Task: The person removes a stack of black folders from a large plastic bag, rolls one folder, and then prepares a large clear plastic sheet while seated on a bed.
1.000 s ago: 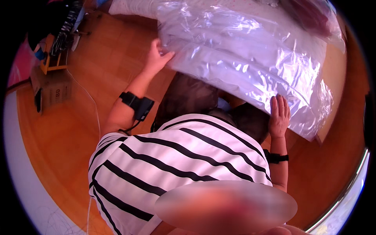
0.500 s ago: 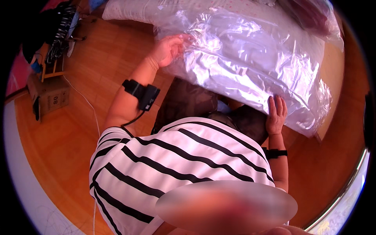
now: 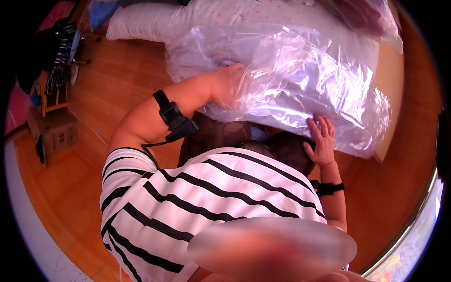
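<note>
A large, shiny clear plastic bag (image 3: 300,80) is spread over the near side of the bedding, wrinkled and full of glare. My left hand (image 3: 229,87) reaches across to its left part, and film covers it from the knuckles on. Its fingers are blurred under the film, so their pose is hidden. On the near right edge of the plastic rests my right hand (image 3: 322,141), fingers spread and lying on the film, gripping nothing. Each forearm wears a black strap, the left one with a small device (image 3: 174,120) and cable.
White bedding with small pink marks (image 3: 221,16) lies behind the plastic. A clear bag with dark reddish contents (image 3: 369,16) sits at the far right, above a tan board edge (image 3: 391,80). A cardboard box (image 3: 58,134) stands on the wooden floor (image 3: 61,188) at left.
My left hand has moved right and slightly nearer, from the bag's left edge to beneath its film. The fingers of my right hand have spread wider. The view has shifted slightly.
</note>
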